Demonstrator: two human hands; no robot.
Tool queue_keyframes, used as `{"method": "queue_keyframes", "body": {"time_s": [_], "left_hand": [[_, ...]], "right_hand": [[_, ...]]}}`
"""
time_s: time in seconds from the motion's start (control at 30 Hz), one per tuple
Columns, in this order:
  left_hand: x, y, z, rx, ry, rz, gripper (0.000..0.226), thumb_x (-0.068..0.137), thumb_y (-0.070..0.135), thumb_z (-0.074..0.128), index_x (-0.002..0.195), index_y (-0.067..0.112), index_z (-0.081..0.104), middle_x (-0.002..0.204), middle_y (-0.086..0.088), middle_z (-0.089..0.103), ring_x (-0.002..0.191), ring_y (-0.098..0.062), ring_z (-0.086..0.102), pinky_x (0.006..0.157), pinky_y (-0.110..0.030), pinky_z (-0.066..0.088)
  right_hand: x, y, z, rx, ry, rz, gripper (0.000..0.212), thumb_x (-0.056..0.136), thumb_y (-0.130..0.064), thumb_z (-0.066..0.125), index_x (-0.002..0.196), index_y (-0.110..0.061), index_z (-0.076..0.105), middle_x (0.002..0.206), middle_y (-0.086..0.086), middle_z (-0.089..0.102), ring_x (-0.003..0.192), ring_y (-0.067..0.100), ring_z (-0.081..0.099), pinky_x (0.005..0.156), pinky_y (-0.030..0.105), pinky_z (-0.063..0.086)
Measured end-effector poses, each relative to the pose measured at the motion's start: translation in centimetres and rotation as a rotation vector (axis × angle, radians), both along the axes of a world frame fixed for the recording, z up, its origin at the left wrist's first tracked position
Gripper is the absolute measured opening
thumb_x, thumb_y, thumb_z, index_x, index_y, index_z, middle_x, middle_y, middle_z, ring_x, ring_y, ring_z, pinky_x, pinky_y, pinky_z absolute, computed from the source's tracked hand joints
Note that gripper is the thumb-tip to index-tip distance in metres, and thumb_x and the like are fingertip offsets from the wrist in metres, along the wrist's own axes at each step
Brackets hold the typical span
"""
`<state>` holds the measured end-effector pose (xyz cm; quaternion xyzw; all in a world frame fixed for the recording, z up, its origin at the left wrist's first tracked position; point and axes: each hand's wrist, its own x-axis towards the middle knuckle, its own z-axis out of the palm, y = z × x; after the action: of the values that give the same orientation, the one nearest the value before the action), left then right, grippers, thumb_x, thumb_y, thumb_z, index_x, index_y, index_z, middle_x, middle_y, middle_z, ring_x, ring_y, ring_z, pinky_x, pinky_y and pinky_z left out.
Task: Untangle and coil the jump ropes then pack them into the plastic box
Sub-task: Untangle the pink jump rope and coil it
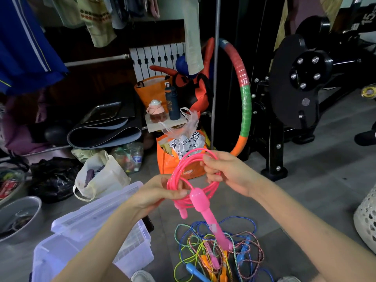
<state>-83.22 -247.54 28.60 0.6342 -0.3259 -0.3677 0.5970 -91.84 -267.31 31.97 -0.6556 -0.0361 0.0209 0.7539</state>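
Pink glossy rope (184, 169) hangs coiled, gripped by the left hand (160, 195) and right hand (227, 174). Below it, thin tangled ropes (219, 251) lie right of the clear ribbed plastic box (130, 255).

Grey floor (325, 159): tangled ropes (219, 255), plastic box (140, 253), orange bag (168, 165), metal bowl (20, 216).

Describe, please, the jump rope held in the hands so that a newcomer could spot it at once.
Start at the clear plastic storage box at lower left. Just right of it, above the tangled heap of coloured jump ropes on the floor, the left hand and right hand hold a coil. It is the bright pink plastic jump rope, the only one off the floor and looped.
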Motion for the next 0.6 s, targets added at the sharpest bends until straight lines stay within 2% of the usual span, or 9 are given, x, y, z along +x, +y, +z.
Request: {"method": "queue_keyframes", "body": {"time_s": [0.07,0.1,0.17,0.2,0.27,0.37,0.47,0.53,0.6], "left_hand": [[0.4,0.2,0.5,0.052,0.005,-0.076,0.064,0.052,0.019,0.087,0.108,0.005,0.062,0.104,-0.011,0.069,0.098,-0.02,0.065,0.089,-0.037,0.048],[0.7,0.4,1.0,0.041,0.044,-0.11,0.078,0.054,0.012,0.084,0.124,0.011,0.052,0.117,-0.014,0.065,0.111,-0.023,0.061,0.095,-0.04,0.047],[1.2,0.4,2.0,-0.029,0.144,-0.122,0.101,0.052,0.013,0.087,0.138,0.027,0.035,0.127,-0.02,0.058,0.12,-0.029,0.055,0.099,-0.039,0.046],[1.3,0.2,2.7,-0.06,0.165,-0.086,0.103,0.052,0.02,0.09,0.138,0.03,0.033,0.126,-0.023,0.058,0.117,-0.031,0.057,0.097,-0.037,0.048],[1.1,-0.6,3.9,-0.03,0.142,0.017,0.088,0.062,0.041,0.083,0.135,0.025,0.037,0.117,-0.024,0.063,0.103,-0.03,0.064,0.085,-0.031,0.054],[-0.1,-2.7,4.6,0.154,-0.09,0.089,0.061,0.079,0.064,0.056,0.115,0.015,0.052,0.079,-0.014,0.066,0.066,-0.023,0.066,0.063,-0.029,0.055],[-0.9,-3.9,4.0,0.144,-0.218,0.1,0.044,0.086,0.06,0.043,0.085,0.021,0.063,0.055,-0.009,0.047,0.043,-0.014,0.043,0.048,-0.027,0.047],[-1.0,-4.2,3.8,0.125,-0.219,0.24,0.045,0.08,0.057,0.048,0.087,0.014,0.057,0.049,-0.001,0.044,0.04,-0.01,0.036,0.042,-0.024,0.039],[-0.8,-4.4,3.7,0.04,-0.153,0.367,0.047,0.074,0.056,0.056,0.086,0.011,0.048,0.051,-0.001,0.038,0.04,-0.01,0.031,0.039,-0.021,0.032]], "right_hand": [[0.4,0.2,1.0,-0.264,-0.001,0.059,0.016,0.097,-0.015,0.045,0.087,-0.003,0.048,0.055,-0.01,0.031,0.047,0.005,0.025,0.052,0.021,0.024],[0.6,0.4,1.4,-0.38,0.012,0.099,0.019,0.098,-0.015,0.044,0.09,0.001,0.05,0.058,-0.009,0.033,0.048,0.005,0.025,0.05,0.019,0.023],[1.1,0.6,2.0,-0.61,0.046,0.146,0.027,0.097,-0.02,0.048,0.103,0.006,0.052,0.064,-0.004,0.035,0.05,0.005,0.029,0.047,0.017,0.026],[1.2,0.8,2.2,-0.715,0.053,0.162,0.028,0.096,-0.023,0.049,0.105,0.004,0.053,0.065,-0.004,0.036,0.05,0.004,0.032,0.047,0.017,0.029],[1.5,1.1,2.5,-0.829,0.058,0.195,0.027,0.095,-0.026,0.051,0.103,-0.001,0.057,0.068,0.001,0.043,0.052,0.006,0.036,0.05,0.02,0.033],[1.7,1.6,2.6,-0.827,0.029,0.185,0.02,0.093,-0.021,0.054,0.094,-0.004,0.063,0.071,-0.001,0.061,0.046,0.002,0.041,0.05,0.019,0.037],[1.7,1.5,2.1,-0.731,0.012,0.094,0.01,0.088,-0.014,0.062,0.089,-0.004,0.064,0.063,-0.005,0.06,0.045,0.002,0.047,0.048,0.019,0.042],[1.6,1.0,1.4,-0.622,0.038,0.012,0.015,0.081,-0.01,0.07,0.091,-0.003,0.062,0.064,-0.002,0.059,0.051,0.006,0.052,0.054,0.022,0.046],[1.2,0.6,0.2,-0.554,0.029,-0.07,0.016,0.077,-0.004,0.072,0.087,-0.004,0.06,0.064,-0.002,0.059,0.056,0.007,0.053,0.059,0.024,0.045]]}}
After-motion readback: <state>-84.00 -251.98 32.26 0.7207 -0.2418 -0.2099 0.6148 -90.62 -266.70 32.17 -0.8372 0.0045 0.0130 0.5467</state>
